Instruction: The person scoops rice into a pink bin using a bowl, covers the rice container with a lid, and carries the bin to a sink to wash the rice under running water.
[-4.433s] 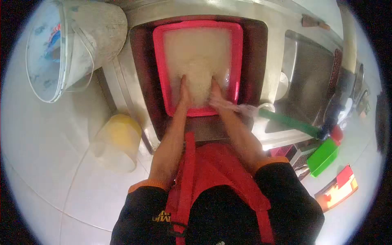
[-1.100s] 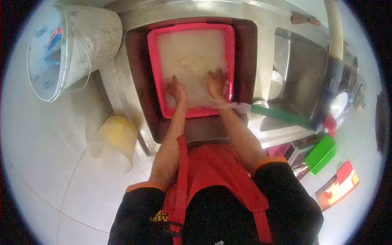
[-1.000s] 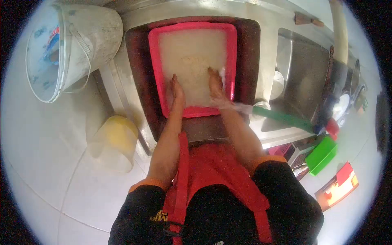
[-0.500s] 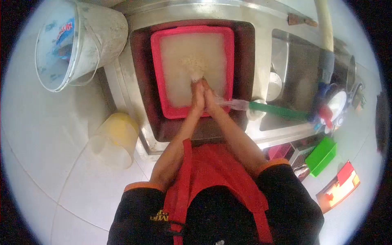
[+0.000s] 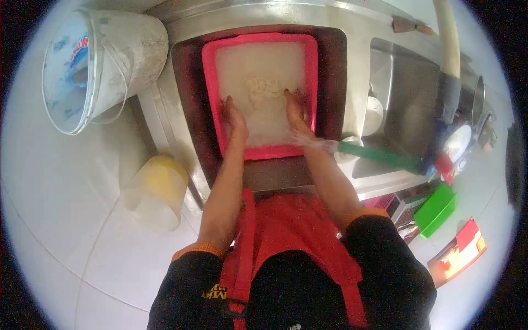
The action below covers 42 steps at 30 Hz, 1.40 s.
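A pink rectangular basin (image 5: 314,71) sits in the left metal sink, full of cloudy water. Under the surface near its middle lies a pale lumpy mass (image 5: 265,91). My left hand (image 5: 235,118) is at the basin's left side and my right hand (image 5: 295,110) at its right side, both partly in the water, with thumbs up and the pale mass between them, touched by neither. Their fingers are hidden by the cloudy water. A green hose (image 5: 379,155) with a clear plastic end reaches over my right wrist.
A white bucket (image 5: 129,52) stands at the upper left, and a yellowish container (image 5: 159,187) below it. The second sink (image 5: 404,110) on the right holds a white round item (image 5: 373,115). A green bin (image 5: 436,210) is at the lower right.
My hands were together at the middle of the basin with the pale stuff at their fingertips. They have parted, one to each side, and the mass lies between them.
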### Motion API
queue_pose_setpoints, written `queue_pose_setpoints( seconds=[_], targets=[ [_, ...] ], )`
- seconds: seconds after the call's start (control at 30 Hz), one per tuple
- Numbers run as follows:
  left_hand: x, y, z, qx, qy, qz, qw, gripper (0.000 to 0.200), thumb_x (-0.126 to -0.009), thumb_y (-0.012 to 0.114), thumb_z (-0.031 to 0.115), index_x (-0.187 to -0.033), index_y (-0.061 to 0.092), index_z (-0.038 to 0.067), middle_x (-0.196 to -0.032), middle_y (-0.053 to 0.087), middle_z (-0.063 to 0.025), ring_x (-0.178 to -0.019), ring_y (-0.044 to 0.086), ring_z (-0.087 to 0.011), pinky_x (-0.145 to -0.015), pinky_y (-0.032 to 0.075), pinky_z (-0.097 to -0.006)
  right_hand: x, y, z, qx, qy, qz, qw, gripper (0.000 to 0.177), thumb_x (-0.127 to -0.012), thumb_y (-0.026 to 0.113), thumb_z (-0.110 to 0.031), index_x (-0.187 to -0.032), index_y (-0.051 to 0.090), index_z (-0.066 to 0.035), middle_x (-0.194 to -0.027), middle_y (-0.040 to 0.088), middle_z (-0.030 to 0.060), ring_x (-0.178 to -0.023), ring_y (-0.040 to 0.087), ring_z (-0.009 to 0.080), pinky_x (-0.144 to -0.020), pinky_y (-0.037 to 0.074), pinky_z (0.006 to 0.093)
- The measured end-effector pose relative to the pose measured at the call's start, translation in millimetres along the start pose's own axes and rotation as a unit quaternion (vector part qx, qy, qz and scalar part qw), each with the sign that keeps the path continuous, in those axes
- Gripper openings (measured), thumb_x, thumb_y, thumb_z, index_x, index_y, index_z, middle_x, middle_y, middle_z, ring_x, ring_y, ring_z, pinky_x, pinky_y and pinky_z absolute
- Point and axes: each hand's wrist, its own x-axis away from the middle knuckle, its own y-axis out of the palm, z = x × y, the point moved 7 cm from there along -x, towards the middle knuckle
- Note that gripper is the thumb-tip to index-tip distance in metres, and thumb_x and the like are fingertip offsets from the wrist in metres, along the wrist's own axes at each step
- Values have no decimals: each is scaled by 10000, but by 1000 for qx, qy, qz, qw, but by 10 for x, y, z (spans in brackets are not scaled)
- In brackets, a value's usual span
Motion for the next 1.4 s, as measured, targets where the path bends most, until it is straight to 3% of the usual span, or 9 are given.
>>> queue_pose_setpoints(
  seconds=[0.1,0.17,0.2,0.27,0.37,0.57,0.9,1.1,1.4],
  targets=[
    [-129,50,-231,0,-83,-82,993,703,-922,460,485,-1460,325,55,-1477,375,-135,-1366,331,-280,-1137,195,-434,313,93,-87,-197,221,-89,951,683,-945,505,-359,-1481,269,-8,-1548,262,135,-1429,230,264,-1166,161,372],
    [-15,208,-202,-6,-90,-160,983,745,-905,441,571,-1466,324,96,-1492,372,-99,-1363,340,-284,-1131,184,-493,260,248,90,-31,-183,-249,950,692,-937,521,-406,-1469,309,-17,-1544,275,122,-1421,245,252,-1160,178,370],
    [297,339,-54,14,-133,-172,976,694,-914,438,546,-1434,368,92,-1438,430,-100,-1321,387,-285,-1113,227,-479,268,302,7,-31,-185,-249,950,692,-937,521,-406,-1469,309,-17,-1544,275,122,-1421,245,252,-1160,178,370],
    [534,433,-173,33,-178,-179,967,645,-924,435,521,-1401,412,87,-1385,489,-102,-1279,434,-286,-1095,270,-464,391,474,196,-271,201,-209,918,675,-950,515,-425,-1465,331,-29,-1549,261,111,-1430,213,241,-1163,174,376],
    [615,488,-419,102,-149,-241,954,550,-953,408,463,-1330,476,68,-1325,530,-96,-1225,477,-274,-1065,325,-414,575,459,157,-460,287,-183,820,591,-964,499,-439,-1387,451,-29,-1424,450,110,-1315,407,237,-1098,318,370],
    [594,450,-517,61,-140,-221,963,510,-978,385,412,-1304,483,32,-1292,531,-113,-1177,502,-254,-1037,370,-401,925,212,-181,-285,217,-60,932,554,-950,497,-481,-1307,529,-58,-1223,602,66,-1070,569,176,-930,451,324],
    [980,719,-304,-27,16,-336,941,612,-976,417,406,-1451,327,30,-1453,392,-115,-1337,351,-247,-1130,239,-377,561,402,300,-434,239,-158,854,564,-961,497,-473,-1333,502,-49,-1369,491,145,-1240,467,259,-1047,355,383],
    [232,93,-190,-134,31,-58,989,648,-968,409,454,-1398,389,-31,-1476,333,-151,-1391,258,-268,-1147,184,-364,389,64,-83,44,-178,-98,978,611,-948,511,-428,-1367,447,11,-1427,420,234,-1344,367,337,-1085,321,434],
    [478,309,-298,-12,-154,-158,975,709,-935,465,512,-1455,347,45,-1474,380,-132,-1331,363,-282,-1108,275,-391,586,421,101,-319,206,-211,901,688,-935,501,-483,-1423,401,-8,-1484,372,167,-1389,298,275,-1144,212,367]
  ],
)
